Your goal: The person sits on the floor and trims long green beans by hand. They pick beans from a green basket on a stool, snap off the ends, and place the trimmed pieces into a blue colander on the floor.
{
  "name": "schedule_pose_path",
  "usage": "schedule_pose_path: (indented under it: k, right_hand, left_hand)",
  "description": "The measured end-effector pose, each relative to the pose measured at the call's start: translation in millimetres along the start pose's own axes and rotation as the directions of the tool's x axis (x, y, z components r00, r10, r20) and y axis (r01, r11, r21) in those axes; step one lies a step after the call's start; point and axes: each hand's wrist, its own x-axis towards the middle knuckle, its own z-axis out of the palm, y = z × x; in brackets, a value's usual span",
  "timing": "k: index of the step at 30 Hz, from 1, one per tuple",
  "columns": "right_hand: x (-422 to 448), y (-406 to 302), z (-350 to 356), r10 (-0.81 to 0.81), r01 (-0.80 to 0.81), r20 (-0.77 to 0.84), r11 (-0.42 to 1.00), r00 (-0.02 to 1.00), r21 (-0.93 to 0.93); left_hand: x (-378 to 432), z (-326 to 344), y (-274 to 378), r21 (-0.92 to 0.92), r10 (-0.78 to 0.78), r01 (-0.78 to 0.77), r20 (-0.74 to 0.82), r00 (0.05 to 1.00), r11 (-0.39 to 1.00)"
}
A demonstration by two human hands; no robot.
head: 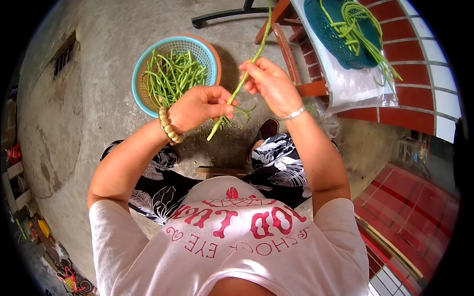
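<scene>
My left hand (207,105) pinches a long green bean (262,44) near its lower end, and cut bean pieces (242,111) show beside its fingertips. Higher up the same bean, my right hand (268,79) grips it between thumb and fingers. The bean slants up and to the right. Below and left of my hands, a blue plastic colander (137,87) stands on the floor in an orange basin (218,61), holding many short bean pieces (174,76). At the upper right, whole long beans (361,33) hang over the rim of a dark green plastic basket (322,35).
The basket stands on a clear plastic sheet (344,87) over a red-and-white tiled surface (403,40). Bean scraps lie on the concrete floor (111,40) between my feet. A black metal stand leg (233,14) is ahead, a red table (411,214) at lower right, and a floor drain grate (64,55) at left.
</scene>
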Motion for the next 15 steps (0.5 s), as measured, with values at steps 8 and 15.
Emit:
schedule_pose_path:
  k: [8,15]
  right_hand:
    - [0.4,1.8,1.1,0.016,-0.016,-0.004,1.0,1.0,-0.011]
    - [-0.6,3.1,4.3,0.019,-0.02,-0.012,1.0,1.0,-0.02]
  left_hand:
    - [-3.5,4.0,5.3,-0.006,-0.028,0.028,0.023,0.999,1.0]
    - [-1.8,4.9,0.5,0.011,-0.015,0.014,0.04,0.999,1.0]
